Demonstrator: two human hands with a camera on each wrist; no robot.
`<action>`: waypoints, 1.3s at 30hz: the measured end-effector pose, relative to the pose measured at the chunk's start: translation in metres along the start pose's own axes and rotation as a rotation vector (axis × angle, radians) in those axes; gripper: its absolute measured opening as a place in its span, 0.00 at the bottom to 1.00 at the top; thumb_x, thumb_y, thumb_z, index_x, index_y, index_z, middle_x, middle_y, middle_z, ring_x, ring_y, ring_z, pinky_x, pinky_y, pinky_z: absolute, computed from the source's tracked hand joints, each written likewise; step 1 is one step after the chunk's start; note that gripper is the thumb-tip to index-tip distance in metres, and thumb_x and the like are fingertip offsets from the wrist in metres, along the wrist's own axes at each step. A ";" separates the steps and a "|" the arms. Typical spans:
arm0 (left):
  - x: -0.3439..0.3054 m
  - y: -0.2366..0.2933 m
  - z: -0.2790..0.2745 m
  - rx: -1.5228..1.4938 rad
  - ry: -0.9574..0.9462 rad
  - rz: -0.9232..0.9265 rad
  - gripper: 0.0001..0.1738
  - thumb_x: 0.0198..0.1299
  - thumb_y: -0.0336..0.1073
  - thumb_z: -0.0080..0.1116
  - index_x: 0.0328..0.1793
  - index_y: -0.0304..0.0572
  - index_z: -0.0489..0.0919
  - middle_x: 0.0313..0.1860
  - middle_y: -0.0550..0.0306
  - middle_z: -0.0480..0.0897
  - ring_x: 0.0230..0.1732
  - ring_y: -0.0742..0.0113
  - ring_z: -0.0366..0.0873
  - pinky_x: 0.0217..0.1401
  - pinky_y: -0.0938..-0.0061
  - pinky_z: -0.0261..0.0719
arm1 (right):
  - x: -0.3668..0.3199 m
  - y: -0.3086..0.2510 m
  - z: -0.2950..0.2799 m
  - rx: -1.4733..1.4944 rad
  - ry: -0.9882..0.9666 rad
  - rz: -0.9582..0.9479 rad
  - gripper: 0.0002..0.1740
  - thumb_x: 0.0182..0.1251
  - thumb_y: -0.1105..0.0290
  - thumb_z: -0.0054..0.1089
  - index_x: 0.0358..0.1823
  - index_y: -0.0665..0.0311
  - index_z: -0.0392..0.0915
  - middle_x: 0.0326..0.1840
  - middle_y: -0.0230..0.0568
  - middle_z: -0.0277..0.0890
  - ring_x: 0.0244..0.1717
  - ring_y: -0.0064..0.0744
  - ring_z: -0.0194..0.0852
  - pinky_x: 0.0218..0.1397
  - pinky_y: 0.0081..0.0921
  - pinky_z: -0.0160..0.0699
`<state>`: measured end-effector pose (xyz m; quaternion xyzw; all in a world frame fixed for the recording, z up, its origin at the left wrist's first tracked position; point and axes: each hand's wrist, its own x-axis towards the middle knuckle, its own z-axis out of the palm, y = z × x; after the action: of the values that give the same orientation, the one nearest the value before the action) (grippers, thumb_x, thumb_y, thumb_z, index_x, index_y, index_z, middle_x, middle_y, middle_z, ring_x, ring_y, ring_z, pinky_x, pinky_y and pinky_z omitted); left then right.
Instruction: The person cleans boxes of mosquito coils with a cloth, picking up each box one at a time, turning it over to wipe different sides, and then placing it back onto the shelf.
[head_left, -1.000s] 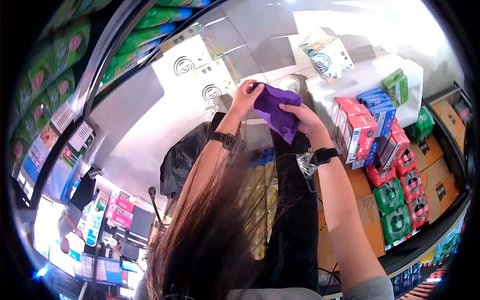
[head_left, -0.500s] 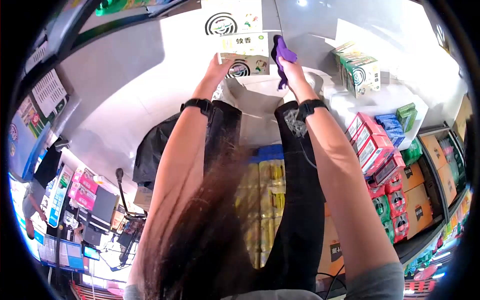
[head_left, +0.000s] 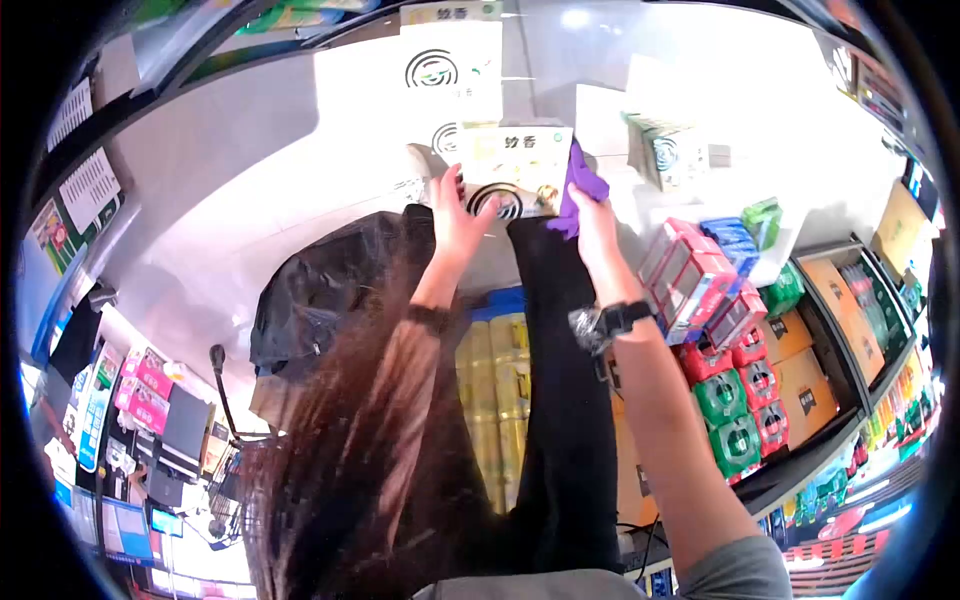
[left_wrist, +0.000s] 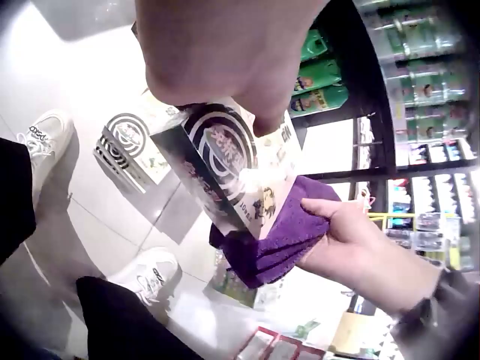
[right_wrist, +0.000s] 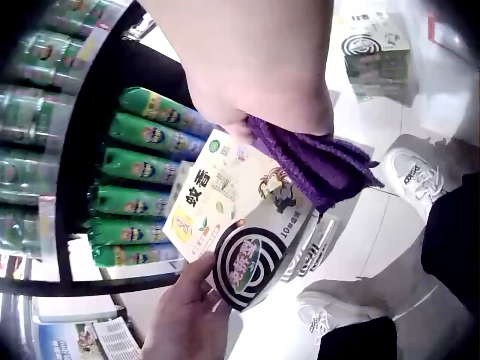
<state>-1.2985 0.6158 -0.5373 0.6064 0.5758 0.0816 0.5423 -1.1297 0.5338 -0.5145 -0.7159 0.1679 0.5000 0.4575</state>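
Observation:
My left hand grips the left end of a white mosquito coil box printed with a black spiral. Its thumb lies on the printed face in the right wrist view, with the fingers round the edge. In my right hand is a purple cloth, bunched and held against the box's opposite end, where it covers the corner. The box is raised in front of my knees and tilts in the left wrist view. My right palm is partly hidden behind the cloth.
More mosquito coil boxes stand on the tiled floor ahead, another box at right. Red cartons and shrink-wrapped packs are stacked at my right. A black bag lies at left. Shelves hold green bottles.
The cloth, earlier stretched between both hands, went to the right hand alone. The left hand reached to a floor box, and that box is now lifted nearer, with the cloth against its right end.

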 end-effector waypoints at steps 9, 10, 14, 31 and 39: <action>-0.058 0.146 -0.027 -0.446 -0.044 0.094 0.34 0.47 0.24 0.62 0.62 0.35 0.61 0.46 0.53 0.68 0.45 0.67 0.71 0.52 0.74 0.70 | -0.143 -0.076 -0.016 0.256 0.251 -0.274 0.10 0.62 0.74 0.53 0.43 0.67 0.74 0.32 0.29 0.73 0.31 0.19 0.69 0.36 0.18 0.69; -0.062 0.177 -0.039 -0.601 -0.169 0.122 0.35 0.48 0.23 0.61 0.62 0.35 0.59 0.46 0.54 0.70 0.47 0.67 0.71 0.53 0.74 0.70 | -0.162 -0.094 -0.018 0.246 0.260 -0.277 0.10 0.62 0.74 0.53 0.44 0.67 0.74 0.35 0.30 0.74 0.34 0.20 0.71 0.38 0.19 0.70; -0.093 0.259 -0.090 -0.603 -0.329 0.136 0.41 0.47 0.21 0.61 0.67 0.35 0.53 0.53 0.50 0.69 0.56 0.65 0.68 0.59 0.72 0.67 | -0.215 -0.143 -0.045 0.346 0.178 -0.425 0.17 0.60 0.76 0.55 0.51 0.70 0.70 0.45 0.34 0.73 0.44 0.23 0.69 0.49 0.21 0.68; -0.217 0.481 -0.222 -0.464 -0.159 0.714 0.34 0.43 0.28 0.67 0.56 0.33 0.62 0.48 0.51 0.76 0.49 0.70 0.75 0.50 0.76 0.73 | -0.449 -0.323 -0.011 -0.217 -0.185 -1.442 0.37 0.53 0.84 0.47 0.68 0.65 0.51 0.72 0.49 0.47 0.64 0.38 0.59 0.63 0.27 0.59; -0.226 0.503 -0.245 -0.355 0.047 0.938 0.33 0.37 0.28 0.67 0.53 0.35 0.65 0.38 0.50 0.81 0.39 0.70 0.79 0.41 0.78 0.74 | -0.478 -0.304 0.013 -0.515 -0.320 -1.884 0.36 0.50 0.73 0.60 0.63 0.66 0.60 0.71 0.56 0.43 0.72 0.60 0.34 0.71 0.48 0.39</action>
<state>-1.2423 0.7028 0.0576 0.6962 0.2305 0.4272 0.5288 -1.1370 0.6004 0.0476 -0.5585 -0.6480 0.0439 0.5159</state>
